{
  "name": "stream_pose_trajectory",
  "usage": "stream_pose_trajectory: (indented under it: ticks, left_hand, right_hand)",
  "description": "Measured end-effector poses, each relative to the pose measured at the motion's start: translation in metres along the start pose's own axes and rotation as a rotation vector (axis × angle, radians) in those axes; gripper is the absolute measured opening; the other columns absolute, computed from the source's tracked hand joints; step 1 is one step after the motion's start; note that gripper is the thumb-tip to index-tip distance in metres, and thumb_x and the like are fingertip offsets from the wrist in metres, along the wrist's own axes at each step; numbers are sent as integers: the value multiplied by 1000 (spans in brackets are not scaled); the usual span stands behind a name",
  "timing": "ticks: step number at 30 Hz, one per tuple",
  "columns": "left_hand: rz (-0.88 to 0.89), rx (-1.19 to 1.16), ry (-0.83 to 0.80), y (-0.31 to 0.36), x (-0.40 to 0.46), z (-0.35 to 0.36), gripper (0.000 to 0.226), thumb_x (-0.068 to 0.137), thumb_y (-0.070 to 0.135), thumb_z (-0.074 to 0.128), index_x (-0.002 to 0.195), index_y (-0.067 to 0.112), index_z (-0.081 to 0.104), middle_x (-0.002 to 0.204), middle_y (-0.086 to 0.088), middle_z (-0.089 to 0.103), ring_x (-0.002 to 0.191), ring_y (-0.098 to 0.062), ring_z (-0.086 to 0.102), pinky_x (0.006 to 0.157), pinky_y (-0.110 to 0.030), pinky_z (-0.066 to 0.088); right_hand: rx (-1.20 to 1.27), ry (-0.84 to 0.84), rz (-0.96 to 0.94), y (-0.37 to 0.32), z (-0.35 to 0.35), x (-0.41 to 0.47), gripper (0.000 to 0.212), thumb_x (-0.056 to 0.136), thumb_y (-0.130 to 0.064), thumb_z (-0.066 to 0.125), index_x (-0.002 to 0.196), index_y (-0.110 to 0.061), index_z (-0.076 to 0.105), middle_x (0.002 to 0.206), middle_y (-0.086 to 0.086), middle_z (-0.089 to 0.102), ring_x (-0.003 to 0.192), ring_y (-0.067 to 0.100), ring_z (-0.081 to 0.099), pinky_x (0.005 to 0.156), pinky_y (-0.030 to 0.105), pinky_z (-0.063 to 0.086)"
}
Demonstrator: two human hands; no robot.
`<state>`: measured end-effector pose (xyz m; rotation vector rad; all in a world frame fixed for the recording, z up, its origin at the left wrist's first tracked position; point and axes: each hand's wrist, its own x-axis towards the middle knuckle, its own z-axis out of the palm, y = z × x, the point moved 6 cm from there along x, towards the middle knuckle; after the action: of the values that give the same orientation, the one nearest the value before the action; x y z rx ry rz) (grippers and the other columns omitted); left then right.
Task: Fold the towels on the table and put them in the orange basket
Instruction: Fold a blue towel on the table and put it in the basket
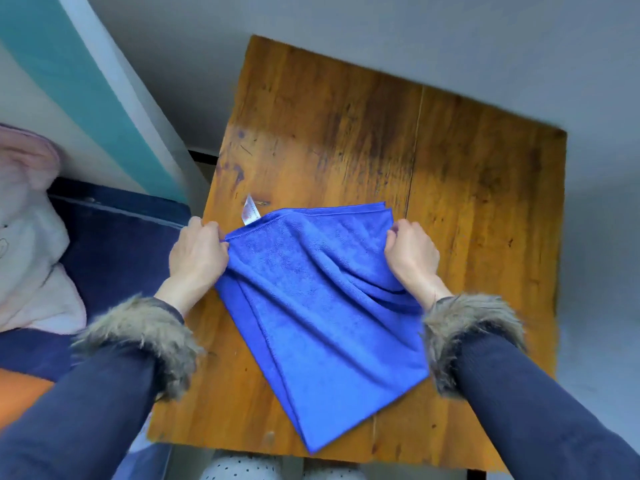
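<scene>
Both hands hold a blue towel (311,289) on the wooden table (467,174).
The left hand (197,254) pinches the towel's left corner, the right hand (410,254) grips its right corner; a white tag (250,211) sticks up near its far edge.

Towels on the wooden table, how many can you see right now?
1: a blue towel on the table, gripped at its far corners by the left hand and right hand. None appears hidden.

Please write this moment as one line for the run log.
fold in progress | left hand and right hand pinch blue towel corners | on wooden table
</scene>
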<state>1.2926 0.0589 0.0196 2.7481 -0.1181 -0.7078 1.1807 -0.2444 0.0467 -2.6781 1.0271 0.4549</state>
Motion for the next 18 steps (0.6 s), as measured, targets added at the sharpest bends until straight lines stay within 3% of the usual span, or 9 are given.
stream_pose_trajectory:
  ticks: [3,6,12,18]
  left_hand:
    - [14,98,38,-3,-2,-2,18,89,19,56,100,6,63,110,-18,49,105,-38,46,84,-44,37]
    - [-21,125,58,-10,-7,-2,20,89,27,60,98,10,64,112,-17,50,109,-37,43,88,-45,34]
    - [-91,-61,17,-16,-7,6,16,88,22,63,93,7,60,113,-18,47,112,-38,39,89,-44,37]
    - [-128,-74,32,-17,-6,7,15,87,23,64,91,9,59,113,-19,48,112,-38,38,88,-44,35]
  right_hand:
    - [169,43,-50,0,-12,21,31,95,-16,44,123,-5,50,123,17,50,114,36,48,89,41,40]
    - [148,22,-191,-10,-13,35,35,92,-9,46,127,-6,48,128,13,50,119,30,43,96,39,36]
    - [-196,52,-353,-19,-4,47,24,89,-18,54,112,-11,56,114,7,57,110,27,43,89,41,32]
    - [-77,178,-272,-11,-21,46,12,88,-21,58,92,-11,61,97,8,63,101,29,47,81,39,31]
